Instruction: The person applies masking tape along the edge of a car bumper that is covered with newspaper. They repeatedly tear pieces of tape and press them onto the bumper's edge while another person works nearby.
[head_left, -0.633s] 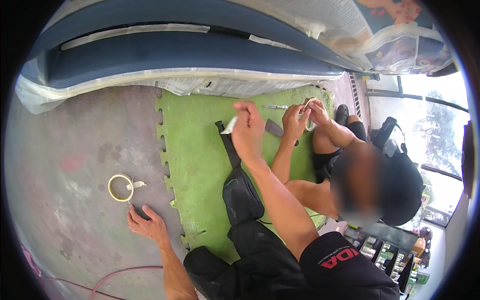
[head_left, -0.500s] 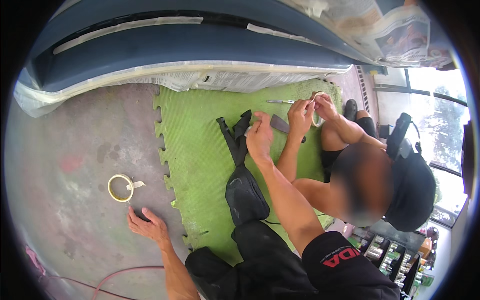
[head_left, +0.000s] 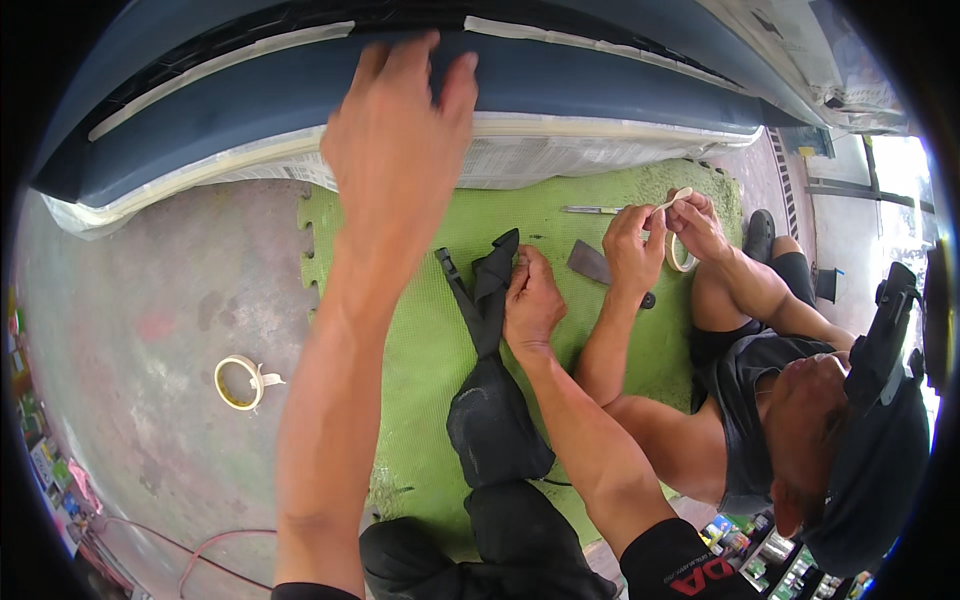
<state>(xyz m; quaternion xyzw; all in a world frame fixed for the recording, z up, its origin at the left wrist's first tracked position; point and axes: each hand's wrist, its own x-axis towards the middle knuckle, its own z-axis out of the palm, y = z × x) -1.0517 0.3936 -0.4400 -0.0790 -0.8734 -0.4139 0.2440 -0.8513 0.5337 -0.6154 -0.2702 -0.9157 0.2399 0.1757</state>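
Up top, left fingers (head_left: 455, 85) spread against blue bumper (head_left: 620, 85).

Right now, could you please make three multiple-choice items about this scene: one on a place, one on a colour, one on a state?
1. Where does the loose roll of masking tape lie?
A. on the grey concrete floor
B. on the mat
C. on the blue panel

2. What colour is the foam mat?
A. red
B. green
C. yellow

3. How is the left hand now?
A. closed around scissors
C. resting on the floor
B. open, fingers spread on the blue car panel

Answers:
1. A, the roll sits on bare concrete, left of the mat's edge.
2. B, the mat under the right hand and the black fabric piece is green.
3. B, the palm lies flat against the panel and holds nothing.
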